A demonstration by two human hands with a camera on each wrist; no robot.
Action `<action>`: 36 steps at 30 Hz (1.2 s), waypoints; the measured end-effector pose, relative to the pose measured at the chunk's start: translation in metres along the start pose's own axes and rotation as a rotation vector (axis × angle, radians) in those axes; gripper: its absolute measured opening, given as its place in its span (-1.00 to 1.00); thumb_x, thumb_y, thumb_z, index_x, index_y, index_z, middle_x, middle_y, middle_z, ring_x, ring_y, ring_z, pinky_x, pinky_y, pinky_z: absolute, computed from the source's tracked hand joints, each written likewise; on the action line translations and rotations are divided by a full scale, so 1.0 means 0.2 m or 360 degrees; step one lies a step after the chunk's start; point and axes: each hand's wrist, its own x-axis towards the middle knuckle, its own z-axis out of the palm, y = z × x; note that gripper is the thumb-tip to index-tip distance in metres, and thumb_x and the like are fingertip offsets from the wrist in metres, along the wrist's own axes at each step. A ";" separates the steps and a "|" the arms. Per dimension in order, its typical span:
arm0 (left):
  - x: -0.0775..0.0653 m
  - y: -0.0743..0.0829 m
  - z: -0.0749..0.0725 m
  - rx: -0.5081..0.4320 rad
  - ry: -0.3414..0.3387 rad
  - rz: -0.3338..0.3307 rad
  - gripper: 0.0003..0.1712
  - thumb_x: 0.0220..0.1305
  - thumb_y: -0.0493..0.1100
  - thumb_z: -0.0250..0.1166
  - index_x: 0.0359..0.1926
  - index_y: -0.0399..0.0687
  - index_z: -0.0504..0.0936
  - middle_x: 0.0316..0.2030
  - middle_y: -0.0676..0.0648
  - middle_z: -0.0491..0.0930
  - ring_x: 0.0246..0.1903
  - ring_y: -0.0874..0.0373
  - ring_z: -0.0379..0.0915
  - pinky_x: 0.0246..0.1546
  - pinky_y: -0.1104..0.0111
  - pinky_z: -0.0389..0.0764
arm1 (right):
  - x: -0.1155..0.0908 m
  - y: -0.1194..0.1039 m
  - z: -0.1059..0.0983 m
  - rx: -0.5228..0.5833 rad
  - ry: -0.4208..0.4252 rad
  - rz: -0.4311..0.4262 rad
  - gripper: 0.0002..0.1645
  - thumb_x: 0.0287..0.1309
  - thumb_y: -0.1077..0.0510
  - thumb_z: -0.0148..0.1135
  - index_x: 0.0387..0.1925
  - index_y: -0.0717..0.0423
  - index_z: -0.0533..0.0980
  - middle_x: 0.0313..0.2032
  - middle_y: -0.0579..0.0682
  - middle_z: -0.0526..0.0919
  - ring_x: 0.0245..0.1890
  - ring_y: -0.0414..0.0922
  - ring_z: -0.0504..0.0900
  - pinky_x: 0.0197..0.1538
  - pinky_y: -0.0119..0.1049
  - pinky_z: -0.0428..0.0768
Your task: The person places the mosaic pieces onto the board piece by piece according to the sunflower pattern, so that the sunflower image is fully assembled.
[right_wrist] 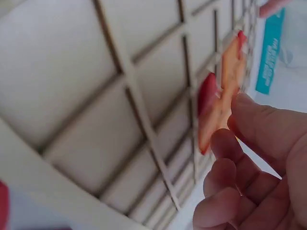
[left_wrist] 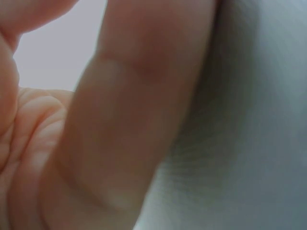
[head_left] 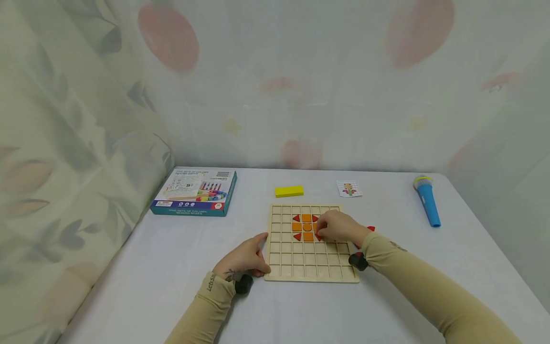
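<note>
Red triangle tile: just beside the right hand's fingertips, near the middle of the head frame; I'd judge it light, stiff and a little slippery, best pinched by its side edges.
Right hand: over the board, right of centre, thumb and curled fingers close together; from my feed I cannot tell whether they pinch the tile or only hover by it.
Grid board: lower centre of the frame, between the hands; I expect it rigid and light enough to slide, so I'd hold it by its rim.
Left hand: thumb and index finger spread apart, touching the board's left edge.
Orange square tiles: around an orange disc, left of the right hand; edges again, I'd say.
Picture card: right of centre, beyond the board, apart from both hands.
</note>
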 end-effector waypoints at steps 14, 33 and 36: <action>0.02 -0.01 -0.01 -0.0002 -0.0003 -0.0030 0.21 -0.27 -0.42 0.45 0.42 -0.13 -0.02 -0.61 -0.08 0.49 -0.70 0.17 0.43 -0.66 0.40 0.53 | -0.24 0.15 -0.33 -0.0012 0.0288 0.0121 -0.61 0.09 0.10 0.24 -0.06 0.22 0.55 -0.24 0.09 0.60 -0.31 -0.07 0.51 -0.35 -0.27 0.51; 0.02 -0.02 0.00 0.0037 -0.0006 -0.0015 0.21 -0.26 -0.40 0.45 0.42 -0.14 -0.03 -0.61 -0.09 0.49 -0.70 0.17 0.44 -0.66 0.39 0.53 | -0.65 0.34 -0.05 0.0072 0.0124 0.0617 -0.66 0.00 0.10 0.30 -0.21 0.24 0.55 -0.37 0.04 0.55 -0.39 -0.08 0.45 -0.41 -0.24 0.50; 0.01 -0.01 0.00 0.0036 -0.0005 -0.0014 0.21 -0.27 -0.41 0.46 0.42 -0.15 -0.03 -0.60 -0.09 0.49 -0.70 0.17 0.44 -0.66 0.39 0.53 | -0.66 0.33 0.00 0.0068 0.0142 0.0659 -0.65 -0.03 0.10 0.31 -0.22 0.25 0.56 -0.37 0.03 0.55 -0.38 -0.08 0.45 -0.39 -0.22 0.52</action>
